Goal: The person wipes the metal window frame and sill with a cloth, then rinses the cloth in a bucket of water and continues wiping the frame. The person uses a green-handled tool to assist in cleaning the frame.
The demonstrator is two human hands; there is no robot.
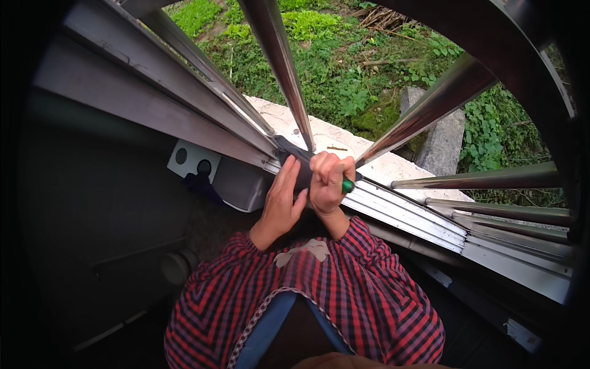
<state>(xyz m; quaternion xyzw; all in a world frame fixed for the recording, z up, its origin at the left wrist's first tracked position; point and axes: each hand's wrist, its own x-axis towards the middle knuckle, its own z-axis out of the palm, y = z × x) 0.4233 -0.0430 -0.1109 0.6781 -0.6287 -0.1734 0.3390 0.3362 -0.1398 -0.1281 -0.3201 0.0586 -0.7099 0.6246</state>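
Two bare hands work at a window sill, seen from above. Across the sill runs a sliding-window track of pale, smooth metal (405,218), ridged lengthwise with narrow parallel grooves. On it, near the centre of the view, lies a dark grey, matte, cloth-like piece (302,177), partly hidden by the hands.

Round, shiny silver metal bars (279,61) stand along the outer side of the sill, over a rough, whitish ledge (270,109) with a short brown twig (337,148) on it. Beyond are leafy green plants (313,26) and a rough grey stone block (439,138). To the left, below a broad grey metal frame (141,98), sits a smooth grey box-shaped object (241,184); beside it is a pale panel with round holes (178,161), a dark purple cloth (203,187) hanging from it. The person wears a red-and-black checked garment (381,289) with gathered cuffs.

Small dark marks on the frame's end are too tiny to read.

The left hand (283,200) is flat, fingers extended and close together, resting against the dark piece. The right hand (329,178) is closed in a fist around a glossy green, round-ended handle (348,186), whose end pokes out on the right; what it belongs to is hidden.
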